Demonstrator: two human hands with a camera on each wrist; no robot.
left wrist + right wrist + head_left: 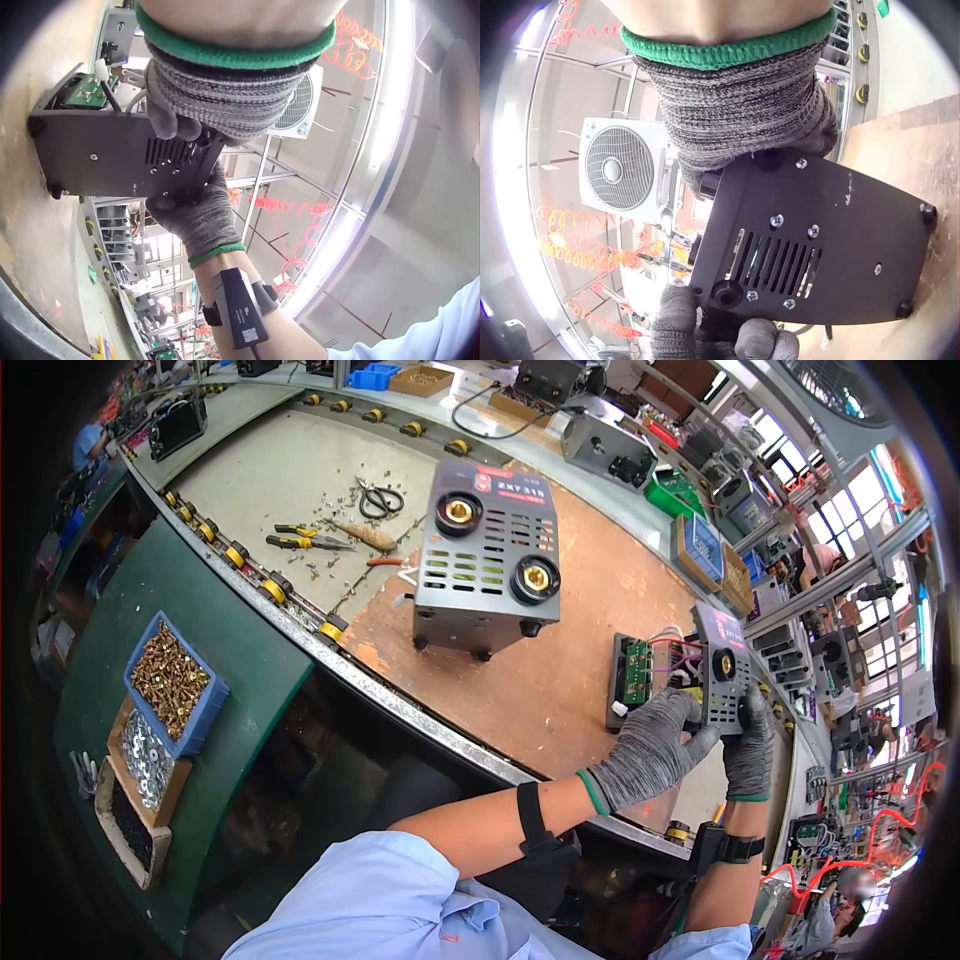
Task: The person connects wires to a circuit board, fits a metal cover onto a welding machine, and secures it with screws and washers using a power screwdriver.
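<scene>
Pale-blue sleeves [385,875] lead to a gloved left hand [655,750] and right hand [750,755], both gripping an open-cased machine [720,695], tilted, front raised, at the right of a brown board [600,580]. Repositioning, 2-handed, seems underway; the next move likely calls for level, even lowering.

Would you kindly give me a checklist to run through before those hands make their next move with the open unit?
1. Left hand gripping the open unit: ok.
2. Right hand gripping it too: ok.
3. Circuit board covered: not ok, exposed.
4. Wires free of pinching: cannot tell.
5. Other machine standing apart: ok.
6. Small loose parts cleared from around the pliers: not ok, scattered.
</scene>
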